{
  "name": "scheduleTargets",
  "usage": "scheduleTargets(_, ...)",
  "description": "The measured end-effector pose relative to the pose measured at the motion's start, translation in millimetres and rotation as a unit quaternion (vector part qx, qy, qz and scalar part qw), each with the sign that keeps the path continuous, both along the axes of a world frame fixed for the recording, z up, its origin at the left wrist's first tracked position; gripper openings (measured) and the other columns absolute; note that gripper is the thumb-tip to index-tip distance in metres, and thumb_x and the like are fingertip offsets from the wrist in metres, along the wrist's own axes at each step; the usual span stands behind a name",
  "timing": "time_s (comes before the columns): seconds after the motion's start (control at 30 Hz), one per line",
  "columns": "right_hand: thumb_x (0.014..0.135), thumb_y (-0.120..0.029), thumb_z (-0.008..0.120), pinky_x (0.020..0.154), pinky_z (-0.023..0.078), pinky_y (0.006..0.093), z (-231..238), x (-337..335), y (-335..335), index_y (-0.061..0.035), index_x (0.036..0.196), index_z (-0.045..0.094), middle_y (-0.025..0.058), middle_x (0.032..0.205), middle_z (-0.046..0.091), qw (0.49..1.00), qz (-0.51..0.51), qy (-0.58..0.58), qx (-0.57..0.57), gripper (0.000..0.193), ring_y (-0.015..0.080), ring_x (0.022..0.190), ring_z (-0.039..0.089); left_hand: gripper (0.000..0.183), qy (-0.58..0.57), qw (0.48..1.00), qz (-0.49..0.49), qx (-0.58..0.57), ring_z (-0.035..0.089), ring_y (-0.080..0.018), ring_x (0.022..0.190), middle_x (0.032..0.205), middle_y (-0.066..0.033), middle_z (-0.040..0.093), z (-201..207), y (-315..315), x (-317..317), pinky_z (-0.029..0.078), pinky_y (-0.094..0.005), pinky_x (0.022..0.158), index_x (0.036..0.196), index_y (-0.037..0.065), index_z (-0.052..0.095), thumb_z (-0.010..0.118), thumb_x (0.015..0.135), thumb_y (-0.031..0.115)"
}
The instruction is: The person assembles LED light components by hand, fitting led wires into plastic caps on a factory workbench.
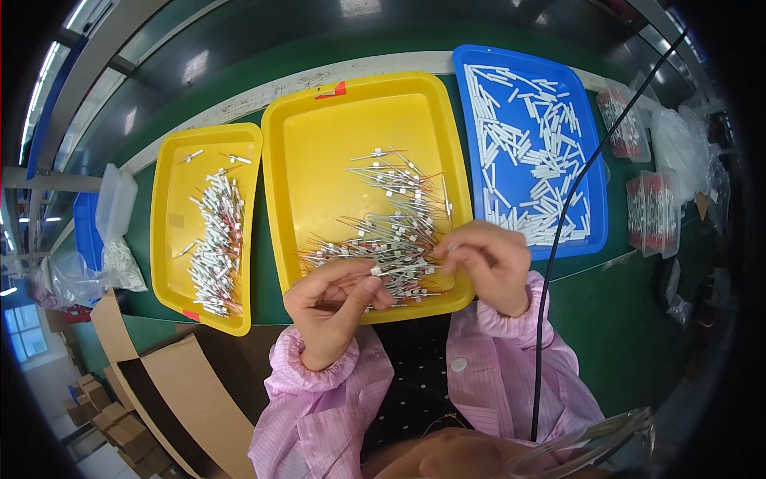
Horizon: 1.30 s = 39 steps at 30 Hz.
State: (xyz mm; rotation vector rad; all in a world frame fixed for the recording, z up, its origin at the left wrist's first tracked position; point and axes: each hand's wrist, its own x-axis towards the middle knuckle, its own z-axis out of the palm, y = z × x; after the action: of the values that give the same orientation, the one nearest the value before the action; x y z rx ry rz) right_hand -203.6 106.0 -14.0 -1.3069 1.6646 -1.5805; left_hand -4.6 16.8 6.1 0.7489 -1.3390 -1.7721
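Note:
My left hand (339, 302) is closed in a pinch over the near edge of the middle yellow tray (307, 144). Between its thumb and fingertips sits a thin wired part with a small white block (377, 271). To its right, my right hand (491, 259) is also pinched, fingertips down at the tray's right side; what it holds is too small to make out. Under and beyond both hands lies a heap of similar wired parts (399, 215), white and silver with thin red leads.
A narrower yellow tray (170, 199) on the left holds more white-ended parts (217, 239). The blue tray (594, 191) on the right holds many loose white tubes (546, 164). A black cable (565, 211) hangs across the right side. Clear plastic boxes (654, 211) stand farther right; an open carton (195, 399) is at lower left.

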Motion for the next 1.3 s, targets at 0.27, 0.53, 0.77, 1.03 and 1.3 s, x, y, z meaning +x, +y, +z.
scheduleTargets(0.27, 0.081, 0.018, 0.056, 0.06, 0.057, 0.0269, 18, 11, -6, 0.0074, 0.095, 0.067, 0.017, 0.091, 0.068, 0.991, 0.112, -0.062, -0.042, 0.021, 0.0225, 0.076, 0.072, 0.017, 0.029, 0.999, -0.02, 0.001, 0.069, -0.0209, 0.068, 0.081, -0.0193, 0.068, 2, 3, 6, 0.059, -0.0285, 0.062, 0.104, -0.012, 0.062, 0.06, 0.087, -0.013)
scheduleTargets(0.53, 0.077, 0.005, 0.067, 0.058, 0.049, 0.0312, 17, 6, -12, 0.0013, 0.093, 0.072, 0.01, 0.083, 0.064, 0.936, 0.099, 0.278, -0.191, 0.017, 0.0215, 0.063, 0.061, 0.024, -0.063, 0.994, -0.067, -0.056, 0.07, -0.0199, 0.074, 0.086, -0.0192, 0.07, 12, -2, 10, 0.059, -0.0292, 0.063, 0.106, -0.011, 0.062, 0.063, 0.083, -0.016)
scheduleTargets(0.77, 0.08, 0.0, 0.071, 0.057, 0.044, 0.0283, 15, 10, -11, 0.0003, 0.09, 0.069, 0.0079, 0.087, 0.062, 0.979, 0.18, 0.077, -0.046, 0.01, 0.0182, 0.068, 0.059, 0.034, -0.105, 0.826, -0.055, -0.551, 0.071, -0.0286, 0.077, 0.095, -0.0257, 0.068, 8, -11, 7, 0.059, -0.0302, 0.068, 0.107, -0.005, 0.063, 0.068, 0.074, -0.006)
scheduleTargets(1.03, 0.087, -0.001, 0.063, 0.062, 0.044, 0.0294, 6, 20, -4, 0.0019, 0.1, 0.061, 0.0081, 0.087, 0.061, 0.977, 0.15, -0.088, 0.127, 0.014, 0.015, 0.074, 0.058, 0.03, -0.319, 0.653, 0.091, -0.681, 0.07, -0.0288, 0.081, 0.095, -0.0208, 0.069, -19, -24, 35, 0.056, -0.0331, 0.066, 0.102, -0.002, 0.067, 0.068, 0.073, -0.002)
scheduleTargets(1.3, 0.081, 0.0, 0.065, 0.075, 0.049, 0.0445, 0, -33, 28, 0.0006, 0.115, 0.057, 0.0204, 0.106, 0.056, 0.856, -0.15, 0.38, 0.317, 0.035, 0.04, 0.09, 0.06, 0.013, -0.669, 0.488, 0.385, -0.407, 0.058, -0.0305, 0.079, 0.08, -0.0127, 0.063, -47, -73, 116, 0.047, -0.0413, 0.07, 0.093, 0.004, 0.07, 0.071, 0.082, 0.009)
